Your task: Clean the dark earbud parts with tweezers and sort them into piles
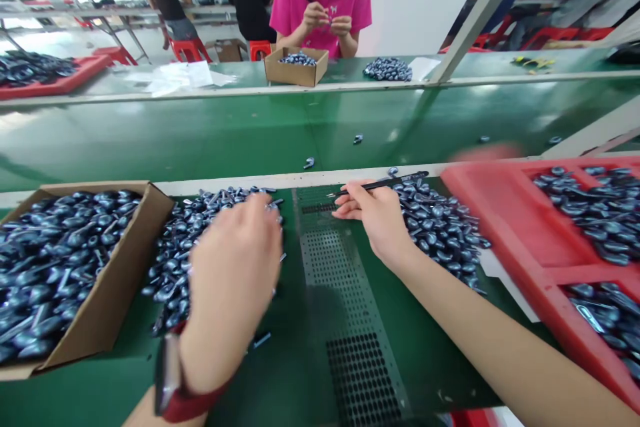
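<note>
My left hand [233, 280] is slightly blurred, curved down over a loose pile of small dark-blue metal parts [193, 247] on the green bench. Whether its fingers hold a part is hidden. A red-strapped wristwatch [170, 380] sits on that wrist. My right hand [373, 213] grips thin black tweezers [385, 183] beside a second pile of similar parts [440, 230]. The tweezers' tips point left over a perforated metal plate [340, 273], and nothing shows between them.
A cardboard box [127, 273] of parts stands at left, and a red compartment tray [500, 213] of parts at right. Beyond, a green conveyor belt [200, 140] carries several stray parts. A person in a pink shirt [320, 0] faces me across it, handling a small part.
</note>
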Motion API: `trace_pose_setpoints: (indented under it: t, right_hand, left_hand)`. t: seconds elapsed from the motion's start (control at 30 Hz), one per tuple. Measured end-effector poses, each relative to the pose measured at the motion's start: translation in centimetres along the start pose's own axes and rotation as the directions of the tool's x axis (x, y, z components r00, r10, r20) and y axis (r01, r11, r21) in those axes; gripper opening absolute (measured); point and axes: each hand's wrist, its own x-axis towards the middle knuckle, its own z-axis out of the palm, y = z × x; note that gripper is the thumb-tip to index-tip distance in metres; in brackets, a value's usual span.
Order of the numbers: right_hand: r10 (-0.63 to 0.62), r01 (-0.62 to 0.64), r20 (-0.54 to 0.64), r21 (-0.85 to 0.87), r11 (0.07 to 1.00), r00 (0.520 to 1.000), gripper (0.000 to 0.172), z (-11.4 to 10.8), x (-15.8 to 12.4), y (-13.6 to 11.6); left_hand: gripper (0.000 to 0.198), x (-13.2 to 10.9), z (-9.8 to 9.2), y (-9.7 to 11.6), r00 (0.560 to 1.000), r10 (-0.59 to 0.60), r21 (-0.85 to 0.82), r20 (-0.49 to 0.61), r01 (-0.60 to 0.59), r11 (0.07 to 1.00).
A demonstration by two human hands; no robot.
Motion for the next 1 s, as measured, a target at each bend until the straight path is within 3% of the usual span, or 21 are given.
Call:
trace_pose_setpoints:
  t: [0.07,0.1,0.17,0.3,1.0]
  right_hand:
    - [0.001,-0.002,-0.033,-0.018,1.000,0.999,0.014,0.0,0.8,0.4]
    - [0.006,-0.007,-0.045,-0.025,1.000,0.999,0.014,-0.1,1.1,0.6]
    - [0.018,-0.020,-0.053,-0.034,0.999,0.998,0.015,-0.4,1.5,1.1]
    - [0.032,-0.034,-0.043,-0.041,0.999,0.999,0.017,-0.7,1.6,1.7]
    - [0.071,-0.071,-0.028,-0.011,0.997,0.997,0.019,-0.6,1.9,1.6]
  left_hand:
    - [0.029,-1.0,1.4,2.4,0.958,0.287,-0.160,0.025,-0.280,0.947]
    - [0.032,-1.5,2.2,3.4,0.923,0.381,-0.207,0.044,-0.365,0.908]
    - [0.044,-2.4,3.6,4.9,0.883,0.462,-0.251,0.089,-0.429,0.868]
    - [0.055,-3.0,5.0,5.3,0.874,0.464,-0.285,0.144,-0.413,0.865]
    - [0.058,-2.2,4.7,4.9,0.854,0.478,-0.309,0.205,-0.407,0.859]
